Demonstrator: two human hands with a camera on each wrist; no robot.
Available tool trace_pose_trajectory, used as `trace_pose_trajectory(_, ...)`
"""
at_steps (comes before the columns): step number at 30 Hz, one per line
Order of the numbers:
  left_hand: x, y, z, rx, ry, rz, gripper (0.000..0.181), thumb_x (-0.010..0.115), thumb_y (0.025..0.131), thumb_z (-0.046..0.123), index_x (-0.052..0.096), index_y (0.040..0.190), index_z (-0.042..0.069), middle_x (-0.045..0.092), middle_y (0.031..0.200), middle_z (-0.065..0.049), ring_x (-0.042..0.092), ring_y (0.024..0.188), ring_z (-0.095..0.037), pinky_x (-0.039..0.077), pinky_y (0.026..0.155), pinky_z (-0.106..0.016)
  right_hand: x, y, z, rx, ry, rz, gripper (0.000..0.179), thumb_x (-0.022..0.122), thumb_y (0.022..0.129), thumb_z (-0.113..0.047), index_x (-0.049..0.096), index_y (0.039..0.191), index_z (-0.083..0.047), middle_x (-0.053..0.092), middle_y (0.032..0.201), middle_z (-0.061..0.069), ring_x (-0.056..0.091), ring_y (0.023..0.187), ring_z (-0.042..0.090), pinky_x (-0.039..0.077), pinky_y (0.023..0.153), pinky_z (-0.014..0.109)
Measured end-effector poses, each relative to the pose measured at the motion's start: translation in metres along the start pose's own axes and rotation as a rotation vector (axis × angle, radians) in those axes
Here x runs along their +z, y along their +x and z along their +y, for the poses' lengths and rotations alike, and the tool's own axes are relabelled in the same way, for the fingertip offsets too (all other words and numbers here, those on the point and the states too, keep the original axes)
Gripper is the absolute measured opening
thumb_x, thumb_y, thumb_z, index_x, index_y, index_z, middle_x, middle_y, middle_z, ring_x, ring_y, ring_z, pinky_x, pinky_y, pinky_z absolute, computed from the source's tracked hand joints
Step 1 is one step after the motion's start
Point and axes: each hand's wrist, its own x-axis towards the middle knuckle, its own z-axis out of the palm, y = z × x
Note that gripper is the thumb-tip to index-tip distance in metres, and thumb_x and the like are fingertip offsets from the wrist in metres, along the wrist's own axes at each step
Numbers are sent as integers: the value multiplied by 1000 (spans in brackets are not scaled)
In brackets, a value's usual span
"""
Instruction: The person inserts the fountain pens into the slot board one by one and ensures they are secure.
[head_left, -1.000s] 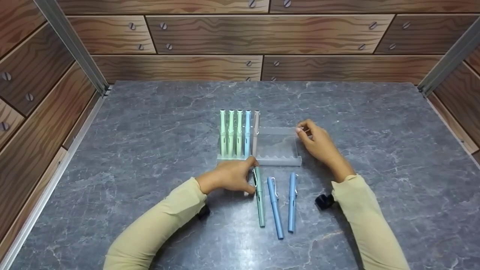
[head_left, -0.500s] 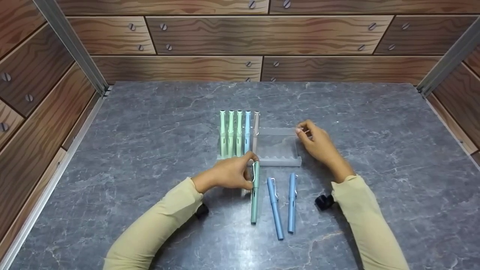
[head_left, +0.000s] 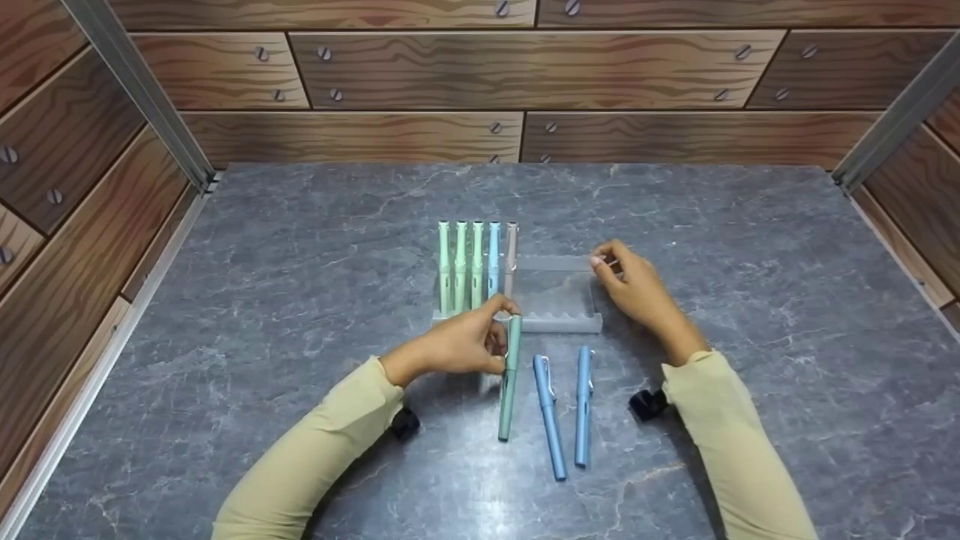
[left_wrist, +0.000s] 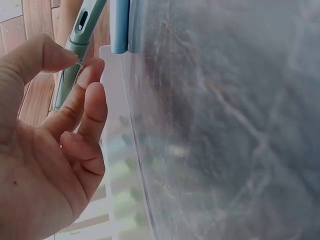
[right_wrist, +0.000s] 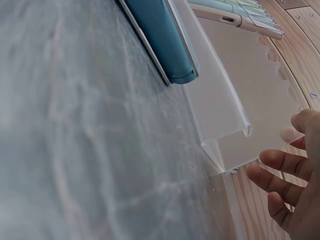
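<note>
The head view looks forward and down across the bench (head_left: 300,262); the wrist views, low and close, share the clear rack (right_wrist: 215,90).

Head and both wrist views: no lettering, label, brand, number or sign legible on green pen (head_left: 510,382), other pens (head_left: 583,405), clear rack (head_left: 562,324), tabletop (head_left: 315,270) or wood-patterned boards (head_left: 525,67).
</note>
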Motion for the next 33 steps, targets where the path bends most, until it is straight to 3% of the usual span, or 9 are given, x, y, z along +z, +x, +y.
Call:
trace_pose_trajectory(10, -9, -1, 2, 42, -138, 53, 66, 65, 76, -8, 35, 133, 2, 61, 82, -5, 52, 67, -11, 46, 64, -21, 1, 0, -1, 2, 14, 7, 20, 52, 99, -14, 56, 108, 2, 65, 99, 21, 62, 93, 33, 49, 85, 45)
trace_pose_trajectory(22, -26, -1, 9, 112, -204, 114, 63, 59, 78, -7, 35, 133, 13, 61, 83, -8, 49, 64, -13, 43, 62, -23, 0, 0, 0, 14, 7, 1, 21, 49, 100, -16, 56, 109, 1, 65, 100, 21, 62, 95, 34, 49, 88, 47)
trace_pose_trajectory(33, -28, 8, 17, 160, -199, 202, 61, 60, 81, -4, 37, 133, 17, 58, 80, -4, 44, 54, -10, 40, 54, -23, 0, 0, 1, 0, 2, 10, 19, 52, 99, -15, 56, 108, 0, 65, 100, 21, 63, 95, 35, 49, 87, 48)
